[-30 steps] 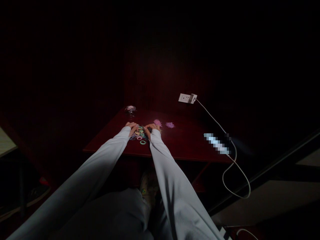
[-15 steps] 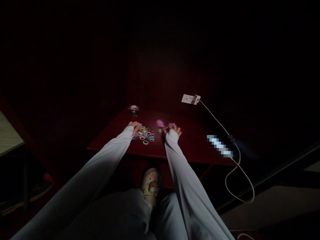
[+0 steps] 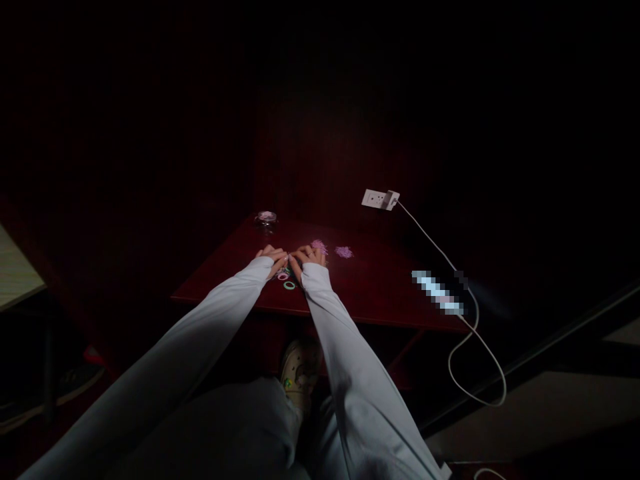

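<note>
Colourful hair ties (image 3: 283, 275) lie in a heap on the dark red table (image 3: 385, 293), mostly covered by my hands. My left hand (image 3: 273, 257) rests at the heap's left side, fingers drawn together near the thumb; whatever they grip is hidden. Over the right side is my right hand (image 3: 309, 257), fingers bent and apart, its tips close to the left ones. A green hair tie (image 3: 289, 285) lies alone in front. Just behind my right hand sits a pink pile of small bands (image 3: 319, 245), partly covered, and a purple pile (image 3: 344, 252) lies to its right.
A clear round jar (image 3: 267, 219) stands at the table's back left. On the wall, a white socket (image 3: 374, 199) holds a charger, whose white cable (image 3: 425, 230) runs down to a blurred-out device (image 3: 437, 292) at the right. A shoe (image 3: 296, 373) with charms shows below the table edge.
My right hand has moved left from beside the purple pile to the hair ties, uncovering that pile. My left hand has shifted slightly right, over the heap.
</note>
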Demonstrator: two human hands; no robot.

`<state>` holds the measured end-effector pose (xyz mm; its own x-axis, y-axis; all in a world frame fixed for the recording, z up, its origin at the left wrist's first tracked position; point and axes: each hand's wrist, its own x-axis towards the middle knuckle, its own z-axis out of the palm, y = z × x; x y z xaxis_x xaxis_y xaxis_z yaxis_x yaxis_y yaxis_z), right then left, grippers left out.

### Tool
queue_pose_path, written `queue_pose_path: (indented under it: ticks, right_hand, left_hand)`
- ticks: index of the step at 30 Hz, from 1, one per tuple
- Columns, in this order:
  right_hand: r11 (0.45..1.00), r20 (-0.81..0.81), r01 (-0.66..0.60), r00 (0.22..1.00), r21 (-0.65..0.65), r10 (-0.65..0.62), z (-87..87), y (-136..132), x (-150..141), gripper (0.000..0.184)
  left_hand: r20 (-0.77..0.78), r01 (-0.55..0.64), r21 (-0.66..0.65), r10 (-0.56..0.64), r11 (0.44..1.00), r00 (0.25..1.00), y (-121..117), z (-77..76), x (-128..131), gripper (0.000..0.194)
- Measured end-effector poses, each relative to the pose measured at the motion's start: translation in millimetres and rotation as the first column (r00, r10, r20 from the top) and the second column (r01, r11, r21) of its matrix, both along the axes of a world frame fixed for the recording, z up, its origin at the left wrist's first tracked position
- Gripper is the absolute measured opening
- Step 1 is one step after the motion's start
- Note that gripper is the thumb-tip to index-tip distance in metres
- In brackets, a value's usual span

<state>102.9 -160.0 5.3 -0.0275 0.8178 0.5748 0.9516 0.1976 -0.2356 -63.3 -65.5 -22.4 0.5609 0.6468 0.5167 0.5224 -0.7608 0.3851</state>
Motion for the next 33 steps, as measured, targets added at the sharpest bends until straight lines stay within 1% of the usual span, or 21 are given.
queue_pose_path:
  ticks: [5,10,14,17,19,20,21,23,25,26,27,28,31,33]
  right_hand:
    - [0.999,0.056,0.021,0.998,-0.050,-0.018,3.3,-1,-3,0.033]
    - [0.998,0.009,0.048,0.999,-0.046,-0.047,1.2,3,2,0.034]
    - [0.997,-0.037,0.079,0.996,-0.021,-0.080,-1.2,4,4,0.034]
    - [0.989,-0.089,0.148,0.985,0.009,-0.147,0.8,4,6,0.028]
    - [0.969,-0.169,0.246,0.956,0.018,-0.239,4.4,3,9,0.025]
    - [0.950,-0.225,0.313,0.926,0.010,-0.303,6.6,3,12,0.024]
    - [0.920,-0.288,0.392,0.880,-0.008,-0.377,8.8,2,16,0.023]
    - [0.836,-0.406,0.545,0.750,-0.070,-0.523,12.4,-1,26,0.025]
    - [0.759,-0.469,0.636,0.634,-0.136,-0.615,14.2,-3,35,0.027]
    - [0.738,-0.478,0.655,0.603,-0.160,-0.639,14.3,-4,39,0.028]
    - [0.728,-0.474,0.662,0.591,-0.177,-0.653,13.8,-5,42,0.029]
    - [0.728,-0.459,0.659,0.596,-0.189,-0.659,13.1,-5,43,0.029]
    - [0.746,-0.400,0.634,0.641,-0.206,-0.655,10.1,-6,44,0.029]
    - [0.757,-0.378,0.615,0.662,-0.220,-0.648,8.7,-5,44,0.028]
  left_hand:
    - [-0.031,-0.069,-0.023,0.068,0.997,0.997,2,-2.9,3,0.036]
    - [-0.011,-0.048,-0.015,0.048,0.999,0.999,5,-4.8,1,0.036]
    - [0.002,0.019,-0.011,-0.019,1.000,1.000,4,-3.1,-5,0.031]
    - [0.019,-0.004,-0.021,0.004,1.000,1.000,5,-3.4,-5,0.032]
    - [0.049,-0.033,-0.025,0.034,0.999,0.998,7,-5.1,-4,0.035]
    - [0.070,-0.043,-0.027,0.045,0.999,0.997,7,-6.2,-3,0.036]
    - [0.092,-0.051,-0.028,0.053,0.998,0.994,8,-7.4,-1,0.037]
    - [0.133,-0.069,-0.033,0.073,0.997,0.988,10,-9.7,1,0.039]
    - [0.158,-0.073,-0.041,0.078,0.997,0.984,12,-11.2,3,0.041]
    - [0.163,-0.072,-0.050,0.080,0.996,0.983,13,-11.4,3,0.041]
    - [0.164,-0.075,-0.063,0.085,0.995,0.983,14,-11.2,4,0.040]
    - [0.160,-0.075,-0.076,0.086,0.994,0.983,15,-10.8,4,0.039]
    - [0.148,-0.075,-0.103,0.089,0.992,0.985,13,-7.9,2,0.035]
    - [0.147,-0.036,-0.097,0.050,0.995,0.988,10,-5.4,-1,0.037]
